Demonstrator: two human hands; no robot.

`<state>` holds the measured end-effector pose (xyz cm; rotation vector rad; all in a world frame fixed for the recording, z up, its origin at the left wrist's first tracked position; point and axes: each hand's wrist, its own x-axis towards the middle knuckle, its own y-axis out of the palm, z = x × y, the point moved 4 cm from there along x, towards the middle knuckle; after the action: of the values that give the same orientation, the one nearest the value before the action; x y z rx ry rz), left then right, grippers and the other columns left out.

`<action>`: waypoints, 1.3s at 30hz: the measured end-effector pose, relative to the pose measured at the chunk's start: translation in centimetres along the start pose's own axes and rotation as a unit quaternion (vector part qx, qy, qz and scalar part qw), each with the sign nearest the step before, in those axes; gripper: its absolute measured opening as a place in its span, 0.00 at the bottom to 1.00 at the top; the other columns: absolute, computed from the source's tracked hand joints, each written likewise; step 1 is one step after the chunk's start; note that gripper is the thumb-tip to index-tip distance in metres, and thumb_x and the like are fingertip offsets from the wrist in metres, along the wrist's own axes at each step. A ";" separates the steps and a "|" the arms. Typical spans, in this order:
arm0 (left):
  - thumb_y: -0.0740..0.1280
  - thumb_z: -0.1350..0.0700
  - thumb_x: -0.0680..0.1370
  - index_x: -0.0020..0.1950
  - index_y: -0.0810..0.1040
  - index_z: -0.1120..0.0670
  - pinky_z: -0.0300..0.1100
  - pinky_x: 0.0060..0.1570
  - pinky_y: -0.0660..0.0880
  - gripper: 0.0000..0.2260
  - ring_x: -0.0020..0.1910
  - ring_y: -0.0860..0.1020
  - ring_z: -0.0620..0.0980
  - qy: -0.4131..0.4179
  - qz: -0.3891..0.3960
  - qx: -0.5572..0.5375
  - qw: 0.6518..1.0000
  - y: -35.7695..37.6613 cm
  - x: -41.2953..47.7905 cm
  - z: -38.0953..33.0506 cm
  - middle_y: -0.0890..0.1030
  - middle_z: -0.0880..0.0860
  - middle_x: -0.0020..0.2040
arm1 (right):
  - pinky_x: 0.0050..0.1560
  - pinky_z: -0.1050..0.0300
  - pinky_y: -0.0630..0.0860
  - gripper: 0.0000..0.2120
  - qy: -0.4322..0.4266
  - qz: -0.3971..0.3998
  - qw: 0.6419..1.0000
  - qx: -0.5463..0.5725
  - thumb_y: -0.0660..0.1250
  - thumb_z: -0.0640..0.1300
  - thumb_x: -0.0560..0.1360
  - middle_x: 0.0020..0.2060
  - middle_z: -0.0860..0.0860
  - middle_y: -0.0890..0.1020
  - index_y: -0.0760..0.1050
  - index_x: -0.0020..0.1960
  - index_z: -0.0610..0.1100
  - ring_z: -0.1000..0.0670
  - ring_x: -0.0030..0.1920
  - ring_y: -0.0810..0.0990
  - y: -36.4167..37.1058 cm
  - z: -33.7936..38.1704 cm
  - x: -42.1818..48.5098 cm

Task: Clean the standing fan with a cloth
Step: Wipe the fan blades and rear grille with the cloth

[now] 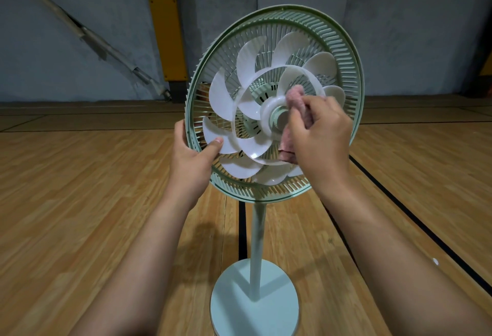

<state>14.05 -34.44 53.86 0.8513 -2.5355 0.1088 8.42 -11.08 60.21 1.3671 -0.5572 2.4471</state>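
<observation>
While the left hand (190,154) grips the standing fan (274,101) by its green rim, thumb on a white blade, the right hand (320,133) clutches the pink cloth (295,96). Cloth's pressed right against the hub, fan upright on the wooden floor (80,202).

Both bare forearms reach forward. The left hand (190,157) grips the fan guard (343,51). The right hand (323,133) clutches the cloth (294,94).

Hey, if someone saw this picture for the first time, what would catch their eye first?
The pale green standing fan at centre, its white blades bare with no front guard. The right hand holds a pink cloth against the hub, while the left hand holds the rim at the left.
</observation>
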 end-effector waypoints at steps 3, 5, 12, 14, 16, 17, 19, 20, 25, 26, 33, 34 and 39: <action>0.75 0.58 0.81 0.67 0.74 0.42 0.38 0.45 0.84 0.19 0.52 0.87 0.42 0.008 -0.001 0.006 1.000 0.1 0.0 -0.2 0.87 0.41 0.55 | 0.49 0.65 0.69 0.06 -0.011 0.020 0.999 -0.023 0.71 0.38 0.80 0.49 0.47 0.80 0.84 0.56 0.40 0.52 0.46 0.76 -0.2 -0.9 -1.0; 0.75 0.57 0.81 0.67 0.74 0.41 0.43 0.49 0.84 0.19 0.52 0.87 0.43 0.006 -0.004 0.003 1.000 0.2 0.0 -0.1 0.87 0.41 0.55 | 0.49 0.66 0.68 0.05 -0.002 0.043 0.999 -0.030 0.70 0.36 0.79 0.49 0.46 0.80 0.82 0.54 0.39 0.51 0.47 0.76 0.1 -1.7 -2.1; 0.75 0.57 0.81 0.67 0.74 0.41 0.45 0.50 0.84 0.19 0.53 0.88 0.44 0.003 0.005 -0.009 1.000 0.3 0.1 0.1 0.88 0.43 0.56 | 0.44 0.71 0.67 0.05 -0.020 0.089 0.996 -0.014 0.69 0.38 0.80 0.49 0.49 0.77 0.79 0.55 0.44 0.55 0.44 0.74 2.0 -1.4 -4.0; 0.75 0.57 0.81 0.66 0.74 0.40 0.43 0.49 0.84 0.19 0.52 0.88 0.43 0.002 0.004 -0.007 1.000 0.3 0.1 0.1 0.88 0.42 0.55 | 0.43 0.73 0.68 0.04 -0.029 0.085 0.996 -0.007 0.69 0.38 0.81 0.48 0.49 0.77 0.79 0.55 0.44 0.55 0.42 0.73 1.9 -1.0 -3.5; 0.75 0.57 0.81 0.66 0.74 0.40 0.41 0.47 0.84 0.19 0.52 0.88 0.43 0.002 0.001 -0.008 1.000 0.2 0.2 0.0 0.88 0.41 0.55 | 0.45 0.74 0.68 0.05 -0.041 0.073 0.996 -0.003 0.69 0.37 0.80 0.48 0.48 0.77 0.79 0.54 0.44 0.56 0.43 0.72 1.6 -0.7 -2.7; 0.75 0.58 0.81 0.67 0.74 0.40 0.40 0.46 0.85 0.20 0.52 0.88 0.43 0.002 0.002 -0.011 1.000 0.2 0.2 0.0 0.88 0.41 0.55 | 0.46 0.73 0.69 0.05 -0.043 0.063 0.997 -0.003 0.69 0.37 0.80 0.48 0.48 0.77 0.79 0.54 0.44 0.56 0.43 0.72 1.4 -0.7 -2.3; 0.75 0.58 0.81 0.68 0.73 0.42 0.37 0.45 0.85 0.20 0.53 0.87 0.44 0.005 0.005 -0.014 1.000 0.3 0.1 0.0 0.88 0.42 0.55 | 0.46 0.73 0.70 0.06 -0.031 0.046 0.998 0.000 0.68 0.38 0.80 0.51 0.47 0.78 0.80 0.55 0.44 0.59 0.44 0.73 0.9 -0.9 -1.4; 0.75 0.58 0.81 0.69 0.73 0.43 0.36 0.46 0.84 0.20 0.53 0.87 0.43 0.008 0.006 -0.014 1.000 0.4 0.0 0.0 0.88 0.42 0.56 | 0.45 0.75 0.70 0.06 -0.021 0.043 0.999 0.002 0.68 0.38 0.79 0.52 0.47 0.78 0.80 0.56 0.44 0.61 0.45 0.73 0.7 -1.2 -1.1; 0.75 0.58 0.81 0.70 0.73 0.43 0.35 0.44 0.84 0.21 0.53 0.87 0.42 0.007 0.004 -0.010 1.000 0.6 0.0 0.0 0.87 0.41 0.56 | 0.38 0.78 0.70 0.07 -0.011 0.071 0.997 -0.019 0.68 0.35 0.77 0.48 0.48 0.77 0.78 0.51 0.45 0.63 0.44 0.73 0.8 -1.7 -2.1; 0.75 0.58 0.81 0.70 0.73 0.43 0.34 0.44 0.84 0.21 0.52 0.87 0.42 0.005 0.002 -0.009 1.000 0.6 0.0 0.0 0.87 0.40 0.55 | 0.41 0.78 0.68 0.06 -0.023 0.076 0.996 -0.029 0.68 0.35 0.76 0.48 0.47 0.77 0.79 0.51 0.44 0.59 0.43 0.71 1.0 -1.5 -2.2; 0.75 0.59 0.81 0.69 0.73 0.43 0.33 0.43 0.82 0.21 0.51 0.87 0.42 0.004 0.004 -0.007 1.000 0.2 0.0 0.0 0.87 0.41 0.55 | 0.44 0.74 0.67 0.06 -0.052 0.054 0.997 -0.014 0.68 0.39 0.80 0.50 0.48 0.77 0.80 0.56 0.43 0.54 0.46 0.73 1.0 0.0 0.1; 0.75 0.59 0.81 0.69 0.73 0.43 0.33 0.43 0.83 0.21 0.52 0.87 0.42 0.002 0.006 -0.009 1.000 0.3 0.1 0.1 0.88 0.41 0.55 | 0.43 0.70 0.67 0.07 -0.036 0.052 0.998 -0.018 0.68 0.39 0.79 0.51 0.48 0.77 0.80 0.57 0.44 0.55 0.46 0.72 0.9 -0.3 0.3; 0.75 0.57 0.81 0.70 0.73 0.44 0.35 0.44 0.83 0.21 0.52 0.87 0.42 0.004 0.009 -0.005 1.000 0.6 0.0 0.0 0.87 0.41 0.55 | 0.44 0.57 0.66 0.06 -0.019 0.074 0.995 -0.065 0.68 0.39 0.77 0.50 0.47 0.75 0.77 0.54 0.43 0.49 0.45 0.73 0.9 -0.9 -0.9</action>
<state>13.73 -33.96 53.91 0.8235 -2.5353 0.1051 7.85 -11.53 58.84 1.3658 -0.8399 2.4540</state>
